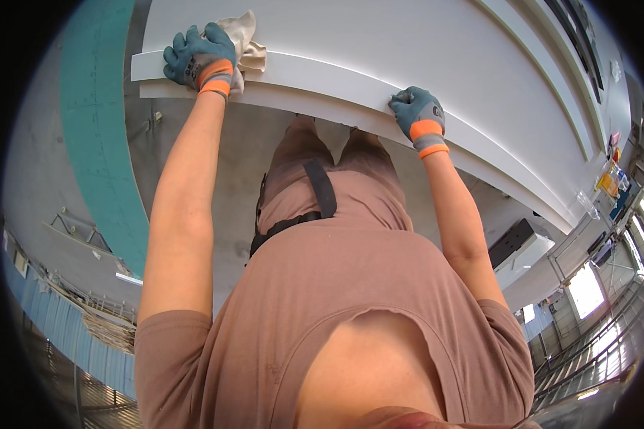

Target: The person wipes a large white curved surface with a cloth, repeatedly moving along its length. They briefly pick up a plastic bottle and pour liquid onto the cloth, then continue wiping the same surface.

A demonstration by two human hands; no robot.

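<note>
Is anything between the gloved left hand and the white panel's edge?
Yes: a crumpled pale cloth lies under the left hand, pressed against the long white panel. The right hand grips the panel's near edge directly, nothing visible between.

A grey concrete floor (pixel 64 186) fills the left of the frame, crossed by a teal painted strip (pixel 96 129) at upper left. Bright windows (pixel 585 289) glow at lower right, and blue corrugated wall panels (pixel 57 322) run along lower left.
</note>
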